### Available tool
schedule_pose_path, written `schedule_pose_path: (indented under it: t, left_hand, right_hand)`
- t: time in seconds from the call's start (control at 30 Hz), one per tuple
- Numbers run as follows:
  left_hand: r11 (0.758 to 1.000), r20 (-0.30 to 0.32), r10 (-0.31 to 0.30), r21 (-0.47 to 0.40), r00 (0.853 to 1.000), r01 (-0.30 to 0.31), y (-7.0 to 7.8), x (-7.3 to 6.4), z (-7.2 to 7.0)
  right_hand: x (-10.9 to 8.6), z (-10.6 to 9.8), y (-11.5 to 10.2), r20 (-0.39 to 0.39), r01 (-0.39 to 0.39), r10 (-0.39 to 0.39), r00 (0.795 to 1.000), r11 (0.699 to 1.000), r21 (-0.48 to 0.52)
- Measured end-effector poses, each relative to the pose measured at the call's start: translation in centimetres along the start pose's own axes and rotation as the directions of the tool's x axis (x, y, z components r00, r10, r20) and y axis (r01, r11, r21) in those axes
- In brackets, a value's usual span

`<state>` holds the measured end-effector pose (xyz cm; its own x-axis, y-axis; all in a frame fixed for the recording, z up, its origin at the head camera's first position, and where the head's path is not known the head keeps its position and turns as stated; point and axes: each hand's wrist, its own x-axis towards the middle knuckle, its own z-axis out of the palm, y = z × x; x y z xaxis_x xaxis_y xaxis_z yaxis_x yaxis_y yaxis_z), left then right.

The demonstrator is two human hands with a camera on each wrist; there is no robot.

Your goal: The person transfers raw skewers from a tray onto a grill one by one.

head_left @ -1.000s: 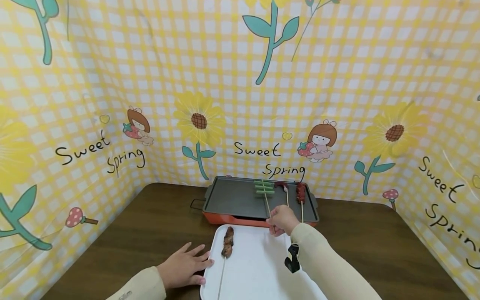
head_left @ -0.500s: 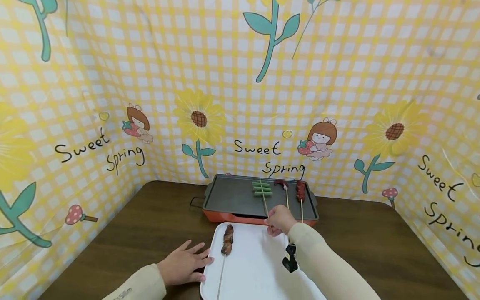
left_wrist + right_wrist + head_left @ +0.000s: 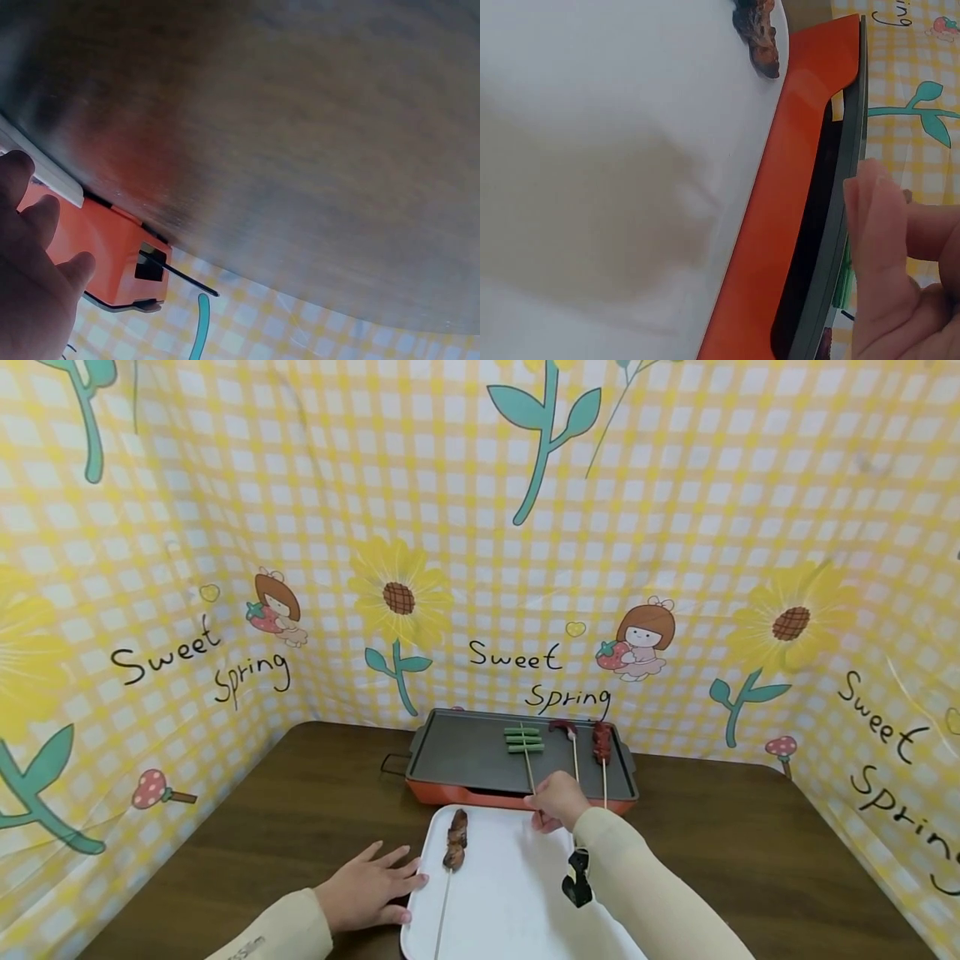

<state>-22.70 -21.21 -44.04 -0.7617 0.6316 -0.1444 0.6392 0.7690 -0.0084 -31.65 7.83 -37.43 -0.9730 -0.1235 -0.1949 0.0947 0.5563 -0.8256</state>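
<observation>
My right hand [image 3: 558,802] pinches the lower stick of a skewer of green vegetable pieces [image 3: 523,741], whose pieces lie over the dark griddle plate [image 3: 465,752]. In the right wrist view the curled fingers [image 3: 881,240] hide most of that stick. Right of it on the griddle are a skewer with a dark red curled piece [image 3: 564,728] and one of red chunks [image 3: 602,743]. With fingers spread, my left hand [image 3: 367,891] touches the left edge of the white tray [image 3: 510,885]. A browned meat skewer [image 3: 456,842] lies along the tray's left side.
The griddle's orange base [image 3: 442,796] stands right behind the tray, with a black wire handle [image 3: 392,767] sticking out on its left. Brown wooden tabletop [image 3: 300,810] extends on both sides. A yellow checked cloth [image 3: 480,568] hangs behind.
The green vegetable skewer has shifted slightly left and come down toward the griddle, still pinched in my right hand, which moved slightly left. My left hand has stayed at the tray's edge.
</observation>
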Motion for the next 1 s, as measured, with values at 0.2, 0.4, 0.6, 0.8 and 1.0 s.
schedule_pose_path:
  t: [0.2, 0.4, 0.6, 0.8, 1.0]
  left_hand:
    - [1.0, 0.004, -0.002, -0.01, 1.0, 0.002, 0.1, -0.2, -0.1]
    - [1.0, -0.001, -0.003, -0.005, 1.0, 0.003, 0.1, -0.1, -0.2]
    - [1.0, 0.014, -0.005, -0.01, 1.0, 0.005, 0.1, 0.0, -0.3]
    - [1.0, 0.016, 0.003, -0.01, 1.0, -0.002, 0.1, 0.1, -0.2]
    - [1.0, 0.008, 0.002, -0.004, 1.0, -0.002, 0.0, 0.1, -0.2]
  right_hand:
    - [-0.2, 0.1, 0.2, 0.054, -0.018, 0.012, 0.998, 0.995, 0.098]
    - [0.3, 0.2, 0.1, 0.063, -0.02, 0.01, 0.998, 0.987, 0.158]
    - [0.3, 0.5, -0.1, 0.02, -0.014, 0.011, 1.0, 0.986, 0.168]
    - [-0.4, 0.2, 0.3, 0.017, 0.011, -0.012, 1.0, 0.996, 0.094]
    - [-1.4, -0.1, 1.6, 0.032, 0.06, -0.06, 0.998, 0.998, 0.0]
